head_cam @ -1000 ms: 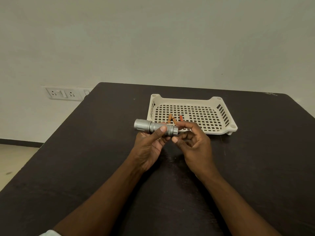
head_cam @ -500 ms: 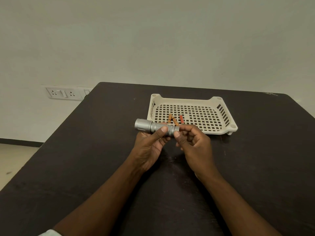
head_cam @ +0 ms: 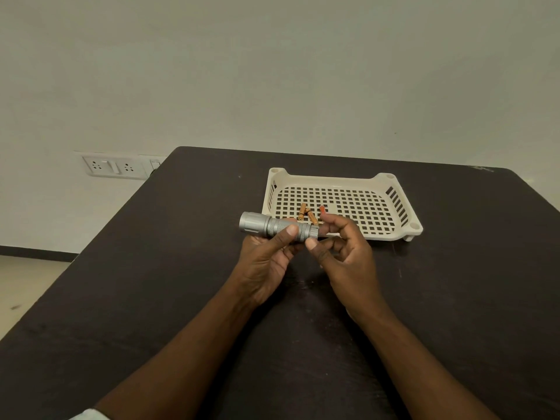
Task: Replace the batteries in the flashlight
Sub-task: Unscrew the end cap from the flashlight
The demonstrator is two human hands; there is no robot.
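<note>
A silver flashlight (head_cam: 266,225) lies sideways above the dark table, head to the left. My left hand (head_cam: 268,262) grips its knurled body, thumb on top. My right hand (head_cam: 342,247) pinches the tail end of the flashlight (head_cam: 313,231) between thumb and fingers. Behind the hands, a cream perforated tray (head_cam: 394,204) holds two orange batteries (head_cam: 306,214) and a red one (head_cam: 323,210), partly hidden by my right fingers.
The dark table (head_cam: 454,283) runs to the wall at the back. A white socket plate (head_cam: 113,166) sits on the wall at the left, beyond the table's edge. Floor shows at the lower left.
My right fingers have shifted around the flashlight's tail end, the thumb moving lower. The flashlight and my left hand have stayed nearly where they were.
</note>
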